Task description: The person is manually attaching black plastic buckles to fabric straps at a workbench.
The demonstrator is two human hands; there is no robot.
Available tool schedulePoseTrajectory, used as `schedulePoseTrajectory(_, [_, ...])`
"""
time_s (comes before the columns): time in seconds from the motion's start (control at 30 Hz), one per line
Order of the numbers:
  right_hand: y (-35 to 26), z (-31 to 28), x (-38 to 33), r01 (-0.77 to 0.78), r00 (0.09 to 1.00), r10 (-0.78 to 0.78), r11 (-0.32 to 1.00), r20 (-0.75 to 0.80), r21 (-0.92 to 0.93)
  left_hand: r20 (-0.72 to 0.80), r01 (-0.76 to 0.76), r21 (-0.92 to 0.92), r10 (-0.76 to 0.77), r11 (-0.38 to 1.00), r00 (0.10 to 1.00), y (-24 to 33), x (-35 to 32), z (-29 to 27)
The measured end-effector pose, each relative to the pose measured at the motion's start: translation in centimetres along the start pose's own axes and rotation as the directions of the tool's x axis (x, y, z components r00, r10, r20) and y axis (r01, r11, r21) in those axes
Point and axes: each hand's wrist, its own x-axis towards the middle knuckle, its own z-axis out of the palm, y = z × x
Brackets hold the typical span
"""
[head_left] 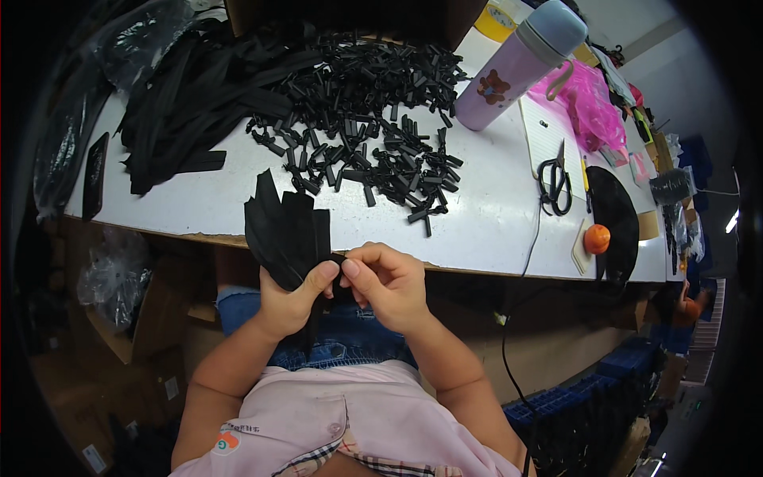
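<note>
My left hand [290, 302] is closed around a fanned bundle of black zipper tapes [278, 226], which stands up over the table's front edge. The lower end of the bundle hangs down toward my lap. Right beside it, my right hand [389, 286] pinches thumb against fingers at the bundle's edge. What lies in that pinch is dark and mostly hidden by the fingers. On the white table [493, 215] just ahead spreads a heap of small black zipper pulls [389, 155]. More black zipper tapes [183, 111] lie piled at the far left.
A lilac bottle [509, 75] stands right of the heap. Farther right are black scissors [554, 183] on a lined notepad [548, 131], an orange fruit [596, 238], and a pink plastic bag [588, 103]. A phone-like black slab [95, 175] lies at the left edge. A black cable [509, 366] hangs below the table.
</note>
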Motion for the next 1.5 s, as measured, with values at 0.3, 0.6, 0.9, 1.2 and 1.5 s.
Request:
schedulePoseTrajectory(0.3, [0.4,-0.6,0.8,-0.251,0.968,0.23,0.922,0.103,0.294,0.18,-0.532,0.483,0.516,0.696,0.838,-0.9,-0.3,0.1])
schedulePoseTrajectory(0.6, [-1.8,-3.1,5.8,0.044,0.799,-0.588,-0.147,0.123,-0.988,-0.031,0.163,-0.298,-0.181,0.94,0.983,0.4,0.7,0.9])
schedulePoseTrajectory(0.9, [-2.3,-1.9,1.3,0.306,0.947,-0.315,0.843,0.053,-0.443,-0.099,-0.05,0.025,0.052,0.998,0.994,-0.3,0.7,1.1])
schedulePoseTrajectory(1.2, [-2.6,-2.3,1.1,0.543,0.826,-0.494,0.563,0.272,-0.623,-0.033,-0.089,0.064,0.092,0.994,0.995,0.1,0.5,1.3])
schedulePoseTrajectory(1.5, [-1.2,-1.5,1.2,0.562,0.792,-0.582,0.579,0.184,-0.591,-0.083,-0.166,0.137,0.178,0.977,0.981,-0.1,0.4,1.4])
